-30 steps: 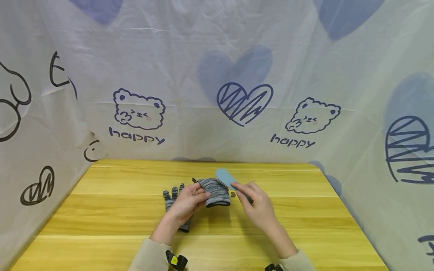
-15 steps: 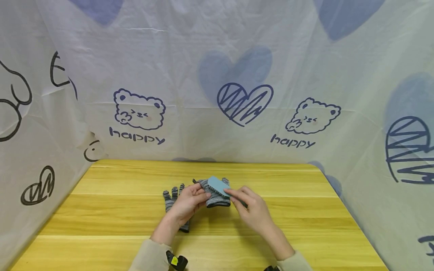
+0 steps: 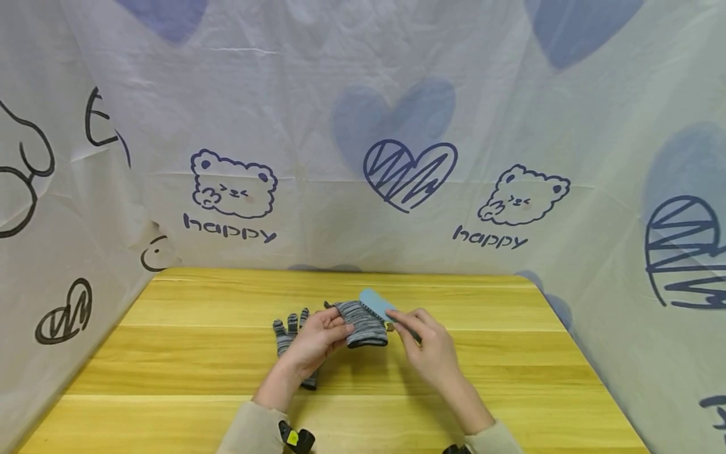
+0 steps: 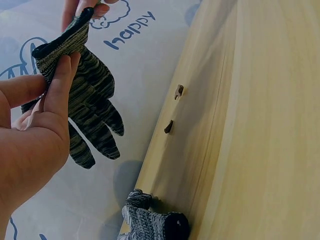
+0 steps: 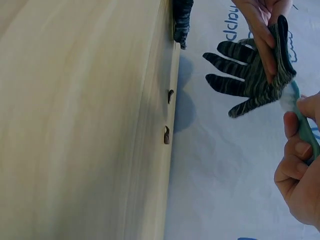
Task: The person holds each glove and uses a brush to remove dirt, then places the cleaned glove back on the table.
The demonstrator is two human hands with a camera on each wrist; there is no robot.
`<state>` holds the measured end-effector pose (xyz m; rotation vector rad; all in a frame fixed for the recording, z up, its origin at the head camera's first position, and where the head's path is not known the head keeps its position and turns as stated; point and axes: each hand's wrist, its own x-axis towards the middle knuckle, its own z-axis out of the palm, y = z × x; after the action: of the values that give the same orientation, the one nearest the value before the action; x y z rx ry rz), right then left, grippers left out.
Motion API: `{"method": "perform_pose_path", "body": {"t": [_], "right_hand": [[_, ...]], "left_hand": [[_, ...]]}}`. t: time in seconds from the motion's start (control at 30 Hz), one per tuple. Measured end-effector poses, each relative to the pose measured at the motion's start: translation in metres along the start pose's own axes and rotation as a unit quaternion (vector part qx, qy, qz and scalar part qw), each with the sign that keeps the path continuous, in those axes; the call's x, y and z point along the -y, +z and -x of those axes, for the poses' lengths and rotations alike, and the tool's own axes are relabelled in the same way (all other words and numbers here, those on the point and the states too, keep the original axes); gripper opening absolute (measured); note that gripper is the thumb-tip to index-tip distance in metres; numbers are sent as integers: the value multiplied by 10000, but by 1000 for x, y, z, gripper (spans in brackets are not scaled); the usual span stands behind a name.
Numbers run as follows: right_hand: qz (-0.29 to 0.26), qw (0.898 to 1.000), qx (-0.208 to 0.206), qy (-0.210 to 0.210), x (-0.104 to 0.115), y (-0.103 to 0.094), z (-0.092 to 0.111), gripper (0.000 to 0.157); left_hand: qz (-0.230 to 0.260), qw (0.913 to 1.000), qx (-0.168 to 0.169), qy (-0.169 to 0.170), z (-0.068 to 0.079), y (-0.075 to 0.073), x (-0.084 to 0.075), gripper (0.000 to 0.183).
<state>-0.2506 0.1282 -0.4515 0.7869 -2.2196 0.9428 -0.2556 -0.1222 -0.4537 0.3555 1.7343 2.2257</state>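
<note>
My left hand [image 3: 312, 340] pinches a grey-and-black knitted glove [image 3: 361, 325] near its cuff, holding it raised above the table. In the left wrist view the fingers of that glove [image 4: 95, 122] hang down from the hand. My right hand [image 3: 435, 350] grips the handle of a light blue brush [image 3: 375, 303], whose bristle side faces the glove's right edge. From the right wrist the brush [image 5: 303, 122] is seen close to the glove's cuff end, its head partly hidden. A matching second glove [image 3: 282, 342] lies on the table, partly covered by my left hand and forearm.
The yellow wooden table [image 3: 482, 378] extends around both hands. Two small dark brown pieces [image 4: 179, 92] lie on it beyond the gloves. A white cloth [image 3: 317, 221] with printed hearts and bears hangs behind the table and at its sides.
The brush went left and down across the glove's face, then came back to the glove's right edge. The left hand and its glove have barely moved.
</note>
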Motion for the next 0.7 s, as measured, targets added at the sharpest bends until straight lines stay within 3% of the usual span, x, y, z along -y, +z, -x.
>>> {"method": "perform_pose_path", "body": {"t": [0.27,0.53,0.7], "right_hand": [[-42,9986,-173,492,-4,-6,-2,32],[-372,9991,57,-176,2,-5,-2,33],[-464,9980,293,-326,6,-3,-1,34]], "left_hand": [[-16,10000,-81,-15,1,-1,0,29],[-58,10000,-10,15,1,-1,0,29],[-44,10000,-35,-26,0,0,0,16]]}}
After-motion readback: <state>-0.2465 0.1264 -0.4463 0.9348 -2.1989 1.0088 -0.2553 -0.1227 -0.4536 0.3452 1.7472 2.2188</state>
